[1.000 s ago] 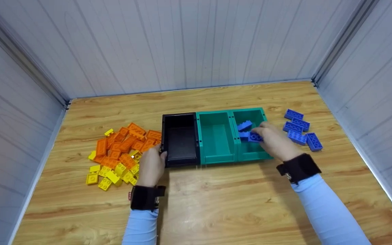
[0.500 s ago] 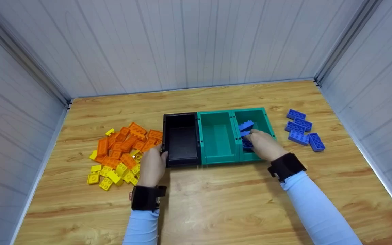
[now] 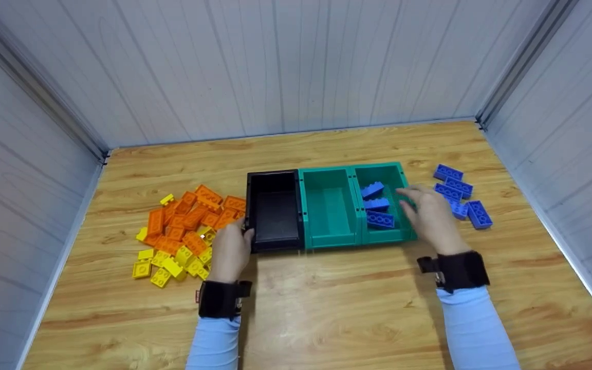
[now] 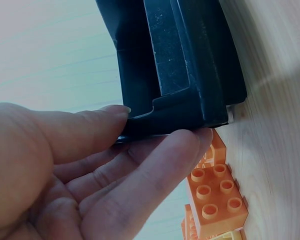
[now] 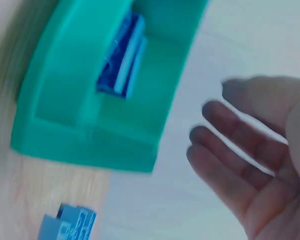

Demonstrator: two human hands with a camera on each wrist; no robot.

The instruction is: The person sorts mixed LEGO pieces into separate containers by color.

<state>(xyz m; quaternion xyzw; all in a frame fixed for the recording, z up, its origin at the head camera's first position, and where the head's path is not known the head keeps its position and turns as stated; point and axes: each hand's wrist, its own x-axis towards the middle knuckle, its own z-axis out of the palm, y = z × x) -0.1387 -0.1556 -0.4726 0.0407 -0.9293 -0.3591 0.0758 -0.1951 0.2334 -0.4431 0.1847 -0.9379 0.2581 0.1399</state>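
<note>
And there, on the left, the corner of the black bin was gripped by the left hand, its wall pinched with thumb on one side and fingers on the other. Over on the right, nothing was held by the right hand: its fingers were left relaxed, parted from the right green bin and poised just beside it. Inside that bin, three blue bricks were seen, lined up along its left side; beyond the hand, loose blue bricks were clustered on the tabletop, one partly hidden by the hand. Light, stiff plastic was suggested by the look of them, smooth enough to be slid yet hardly to be crushed or chipped. A pinch across the long, flat sides could best be recommended, with the studded top left free; where bricks were packed together, outer faces would be more easily reached. The bin, too, was judged light and rigid, easily nudged if pressed, so its thick rim could be counted a sound place for steadying.
</note>
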